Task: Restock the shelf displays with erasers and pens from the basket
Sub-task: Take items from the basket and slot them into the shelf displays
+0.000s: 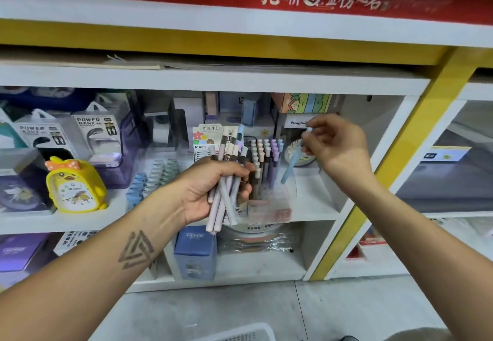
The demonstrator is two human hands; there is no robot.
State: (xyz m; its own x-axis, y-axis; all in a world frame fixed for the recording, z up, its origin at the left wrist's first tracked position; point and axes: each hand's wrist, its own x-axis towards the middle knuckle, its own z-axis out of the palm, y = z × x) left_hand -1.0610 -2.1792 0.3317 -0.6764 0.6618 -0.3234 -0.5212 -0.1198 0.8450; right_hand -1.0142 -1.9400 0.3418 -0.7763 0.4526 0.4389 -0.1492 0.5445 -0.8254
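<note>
Fingers of left hand (210, 188) curling round bunch of smooth pastel plastic pens (226, 194); right hand (336, 143) pinching thin blue pen (292, 163).

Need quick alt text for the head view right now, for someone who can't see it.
The left hand grips a bundle of pastel pens in front of a pen display stand on a white shelf, while the right hand pinches a single light blue pen just beside the stand.

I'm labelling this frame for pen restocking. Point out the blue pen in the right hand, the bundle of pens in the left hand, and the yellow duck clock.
blue pen (291, 165), head view, mid-barrel below the fingers.
bundle of pens (223, 207), head view, barrels below the palm.
yellow duck clock (75, 184), head view, face above the dial.
</note>
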